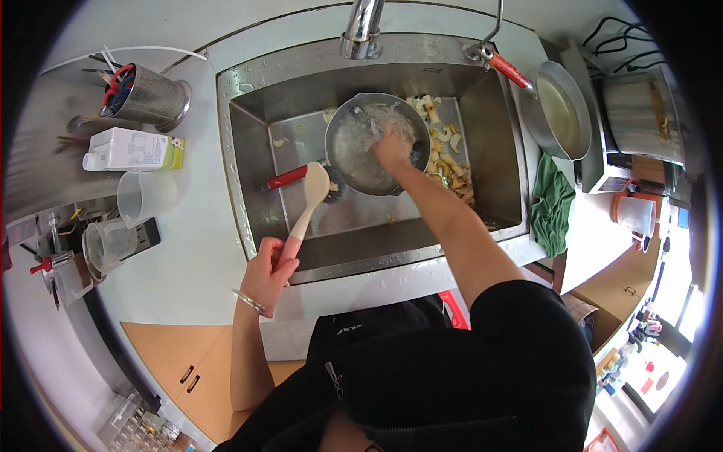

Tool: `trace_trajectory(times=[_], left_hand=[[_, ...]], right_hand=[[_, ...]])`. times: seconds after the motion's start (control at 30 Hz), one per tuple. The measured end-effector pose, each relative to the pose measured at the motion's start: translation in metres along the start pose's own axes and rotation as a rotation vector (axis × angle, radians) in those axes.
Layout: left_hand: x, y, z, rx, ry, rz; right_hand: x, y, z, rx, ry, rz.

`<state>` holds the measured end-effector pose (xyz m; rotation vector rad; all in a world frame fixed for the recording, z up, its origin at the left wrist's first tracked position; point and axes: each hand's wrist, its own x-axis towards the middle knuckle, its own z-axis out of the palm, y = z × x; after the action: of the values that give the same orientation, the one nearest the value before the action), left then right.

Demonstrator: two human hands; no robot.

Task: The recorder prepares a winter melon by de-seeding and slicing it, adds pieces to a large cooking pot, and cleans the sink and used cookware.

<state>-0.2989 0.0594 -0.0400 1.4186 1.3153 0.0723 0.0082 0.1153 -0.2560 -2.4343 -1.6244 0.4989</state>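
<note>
My left hand (270, 271) grips the pink handle of a cream-headed spatula (316, 183), held above the near left part of the steel sink (350, 217). Within the sink stands a round metal pan (353, 164) with water in it; a red handle (287, 178) extends at its left. My right hand (393, 148) reaches into this pan, where splashing water hides the fingers. Whether they hold anything cannot be seen. Pale and brownish food peelings (449, 164) lie along the right of the pan. The drain (334, 189) shows partly behind the spatula head.
A chrome faucet (361, 34) overhangs the sink's back edge. Right of the sink are a red-handled pan (559, 110) holding liquid and a green cloth (551, 209). On the left counter lie a utensil holder (149, 99), a carton (127, 150) and clear plastic cups (141, 195).
</note>
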Motion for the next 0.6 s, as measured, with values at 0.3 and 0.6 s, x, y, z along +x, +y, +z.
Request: trace_trajectory(times=[0.3,0.6], left_hand=[[0.061,0.000,0.037,-0.011,0.054,0.088],[0.135,0.002,0.084,0.223,0.032,-0.044]], right_hand=[[-0.012,0.002,-0.006,-0.074,-0.256,0.085],[-0.003,0.031,-0.091,0.708,-0.687,0.167]])
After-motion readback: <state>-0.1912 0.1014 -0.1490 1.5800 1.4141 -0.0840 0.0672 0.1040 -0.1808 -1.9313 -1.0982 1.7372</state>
